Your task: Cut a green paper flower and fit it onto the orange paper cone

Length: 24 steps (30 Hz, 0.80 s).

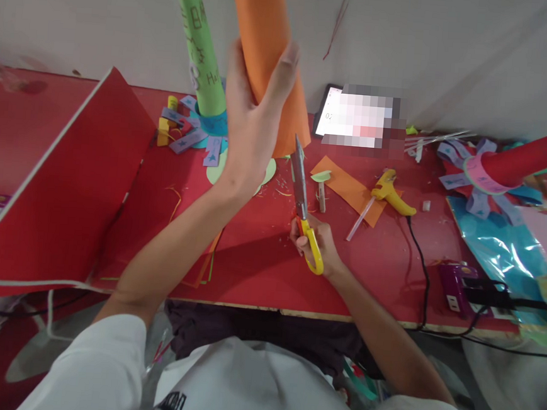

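An orange paper tube [263, 33] is raised above the red table, with my left hand [257, 109] wrapped round its lower part. Lower and to the right, my right hand [320, 243] grips scissors [298, 182] with yellow and orange handles. The blades point up, close to the tube's bottom edge; whether they touch it cannot be made out. Just left of my left hand stands a green paper tube [202, 54] with writing on it, a blue band and purple strips round its base. Light green round pieces [269, 172] lie partly hidden beneath my left hand.
A red board [75, 196] stands at the left of the table [258, 273]. To the right are an orange strip [345, 188], a yellow glue gun [390, 194] with a black cord, a purple power socket [456, 289], and a red tube [537, 156]. A lit phone [353, 116] leans near the wall.
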Each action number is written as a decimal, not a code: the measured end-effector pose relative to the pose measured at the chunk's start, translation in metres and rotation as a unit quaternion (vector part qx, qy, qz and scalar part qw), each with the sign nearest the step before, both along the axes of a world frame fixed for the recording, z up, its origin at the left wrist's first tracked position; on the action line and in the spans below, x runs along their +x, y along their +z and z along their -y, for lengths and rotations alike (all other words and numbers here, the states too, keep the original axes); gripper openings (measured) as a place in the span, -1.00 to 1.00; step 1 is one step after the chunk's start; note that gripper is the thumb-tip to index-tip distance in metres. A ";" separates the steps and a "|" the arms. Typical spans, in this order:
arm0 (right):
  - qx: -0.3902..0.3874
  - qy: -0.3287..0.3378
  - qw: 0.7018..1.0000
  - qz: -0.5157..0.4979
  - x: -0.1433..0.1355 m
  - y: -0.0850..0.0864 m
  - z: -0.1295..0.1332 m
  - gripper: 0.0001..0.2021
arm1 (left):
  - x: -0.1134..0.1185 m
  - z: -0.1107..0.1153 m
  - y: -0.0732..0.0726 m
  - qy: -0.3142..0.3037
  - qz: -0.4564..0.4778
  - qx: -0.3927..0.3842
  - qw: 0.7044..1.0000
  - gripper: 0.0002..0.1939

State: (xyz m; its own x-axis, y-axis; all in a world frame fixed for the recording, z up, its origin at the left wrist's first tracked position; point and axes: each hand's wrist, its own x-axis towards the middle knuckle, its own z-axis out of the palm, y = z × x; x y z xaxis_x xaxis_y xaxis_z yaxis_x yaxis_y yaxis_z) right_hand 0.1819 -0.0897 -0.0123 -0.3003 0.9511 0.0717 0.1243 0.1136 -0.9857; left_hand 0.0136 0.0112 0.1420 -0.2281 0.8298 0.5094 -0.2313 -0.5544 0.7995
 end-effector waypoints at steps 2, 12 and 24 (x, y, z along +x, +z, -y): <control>-0.001 0.000 1.000 -0.003 0.000 0.001 0.000 -0.26 | 0.000 -0.001 0.000 0.002 -0.007 0.006 1.000 -0.90; 0.003 -0.007 1.000 -0.012 0.000 -0.002 -0.001 -0.24 | -0.002 -0.002 -0.001 -0.001 -0.009 -0.007 1.000 -0.92; -0.005 -0.013 1.000 -0.003 -0.003 0.006 0.000 -0.22 | -0.004 0.000 0.004 0.009 -0.023 0.009 1.000 -0.87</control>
State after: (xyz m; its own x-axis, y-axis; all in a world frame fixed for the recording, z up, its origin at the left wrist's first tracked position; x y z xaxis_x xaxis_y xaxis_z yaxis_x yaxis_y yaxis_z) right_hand 0.1788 -0.0899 -0.0060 -0.2745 0.9594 0.0645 0.1209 0.1010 -0.9875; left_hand 0.0095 0.0114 0.1456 -0.2198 0.8162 0.5342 -0.1844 -0.5725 0.7989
